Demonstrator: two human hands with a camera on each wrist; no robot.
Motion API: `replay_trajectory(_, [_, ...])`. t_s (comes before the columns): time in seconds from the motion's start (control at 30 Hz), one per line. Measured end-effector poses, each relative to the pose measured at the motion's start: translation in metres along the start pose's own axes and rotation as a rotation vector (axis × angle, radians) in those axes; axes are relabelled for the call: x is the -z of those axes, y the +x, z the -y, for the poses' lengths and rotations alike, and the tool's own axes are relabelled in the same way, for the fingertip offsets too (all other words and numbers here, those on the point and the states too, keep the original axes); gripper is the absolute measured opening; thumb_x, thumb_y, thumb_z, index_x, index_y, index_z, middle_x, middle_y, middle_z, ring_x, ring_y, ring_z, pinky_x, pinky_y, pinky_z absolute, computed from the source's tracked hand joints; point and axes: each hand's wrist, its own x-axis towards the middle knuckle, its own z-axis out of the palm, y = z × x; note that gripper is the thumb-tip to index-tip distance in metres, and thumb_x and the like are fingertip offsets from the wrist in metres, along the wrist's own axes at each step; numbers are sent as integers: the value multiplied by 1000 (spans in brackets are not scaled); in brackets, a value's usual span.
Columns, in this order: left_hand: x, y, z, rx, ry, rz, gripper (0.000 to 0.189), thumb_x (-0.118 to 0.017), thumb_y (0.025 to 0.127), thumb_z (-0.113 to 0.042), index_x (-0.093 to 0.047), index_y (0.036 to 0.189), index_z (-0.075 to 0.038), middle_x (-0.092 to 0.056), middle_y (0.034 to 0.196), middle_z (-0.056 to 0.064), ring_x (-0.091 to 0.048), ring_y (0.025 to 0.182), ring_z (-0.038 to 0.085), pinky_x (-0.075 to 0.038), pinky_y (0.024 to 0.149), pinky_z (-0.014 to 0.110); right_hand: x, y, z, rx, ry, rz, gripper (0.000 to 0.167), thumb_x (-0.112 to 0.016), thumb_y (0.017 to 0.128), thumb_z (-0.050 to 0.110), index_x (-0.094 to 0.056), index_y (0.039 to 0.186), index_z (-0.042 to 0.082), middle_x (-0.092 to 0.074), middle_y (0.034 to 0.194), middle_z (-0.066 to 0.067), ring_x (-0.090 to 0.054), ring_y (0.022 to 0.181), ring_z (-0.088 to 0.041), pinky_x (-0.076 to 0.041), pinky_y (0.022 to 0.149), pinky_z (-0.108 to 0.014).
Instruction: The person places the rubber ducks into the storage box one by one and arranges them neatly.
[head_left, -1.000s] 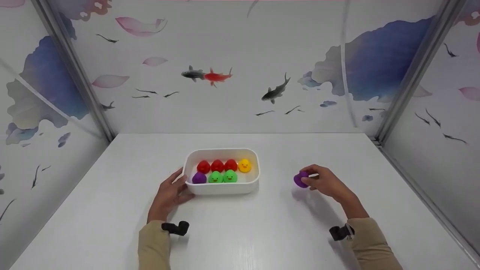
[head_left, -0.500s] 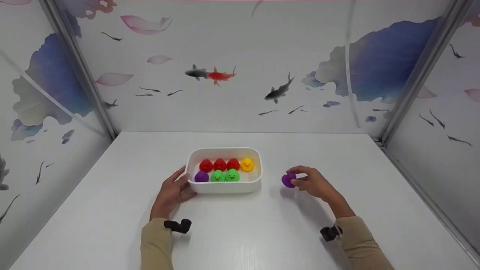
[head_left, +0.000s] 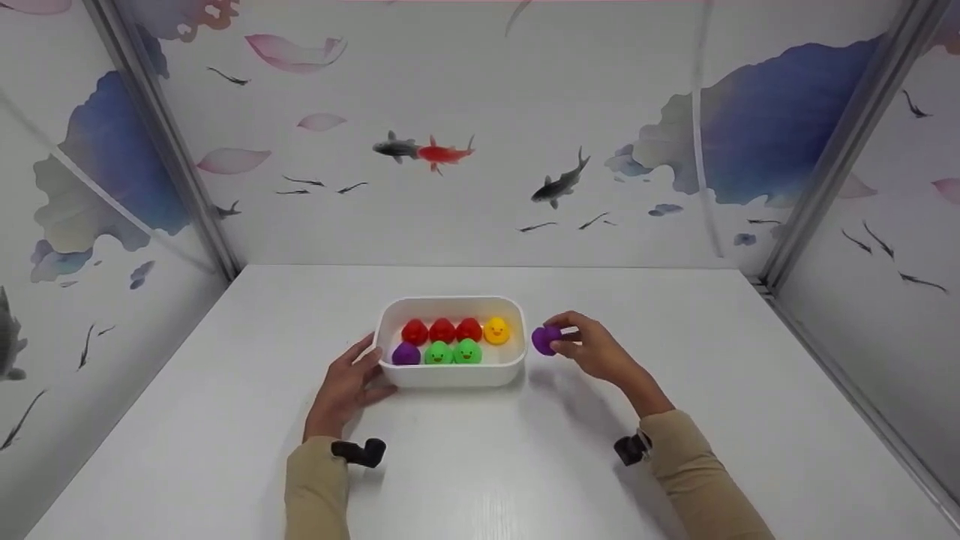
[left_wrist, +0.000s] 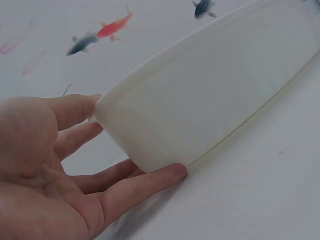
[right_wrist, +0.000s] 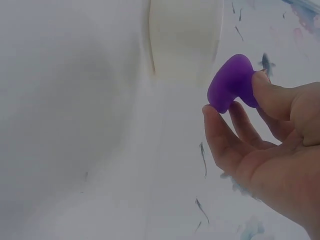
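A white plastic box (head_left: 451, 377) stands on the table with small toy ducks in it. At the back of the box are several: red ducks (head_left: 442, 331) and a yellow duck (head_left: 496, 331). In front lie a purple duck (head_left: 406, 355) and two green ducks (head_left: 468, 351). My left hand (head_left: 346, 390) holds the box's left front corner, fingers at the side and thumb (left_wrist: 150, 182) along the front wall. Just right of the box, my right hand (head_left: 596, 352) pinches another purple toy duck (right_wrist: 232, 82) between thumb and fingers, raised above the table.
The white table (head_left: 465, 465) reaches back to a printed wall (head_left: 465, 217) with fish and petals. Side walls with metal corner posts (head_left: 161, 142) close it in. A black wrist camera (head_left: 360, 452) sits on each forearm.
My right hand has carried the purple duck leftward, from well right of the box to beside its right wall, and a little higher. My left hand stays at the box.
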Motion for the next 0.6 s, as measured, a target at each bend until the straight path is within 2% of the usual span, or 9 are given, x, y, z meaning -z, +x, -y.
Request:
replay_trajectory(0.1, [1, -1, 1, -7, 10, 0, 56, -55, 104, -28, -36, 156, -24, -44, 156, 13, -51, 138, 34, -58, 96, 43, -4, 6, 10, 39, -11, 14, 34, -62, 97, 2, -58, 130, 9, -56, 135, -16, -57, 129, -37, -52, 106, -47])
replay_trajectory(0.33, [1, -1, 2, -20, 26, 2, 53, -54, 104, -30, -39, 155, -25, -47, 154, 13, -52, 137, 34, -57, 97, 44, -9, 23, 32, 151, -119, 84, 33, -64, 95, 2, -65, 127, 12, -55, 130, -15, -58, 127, -34, -54, 105, -44])
replay_trajectory(0.6, [0, -1, 4, 0, 38, -2, 54, -55, 103, -34, -40, 154, -27, -45, 156, 12, -50, 140, 34, -57, 98, 42, -22, 37, 39, 193, -169, 152, 32, -62, 97, 3, -65, 127, 11, -63, 128, -11, -59, 123, -29, -49, 110, -48])
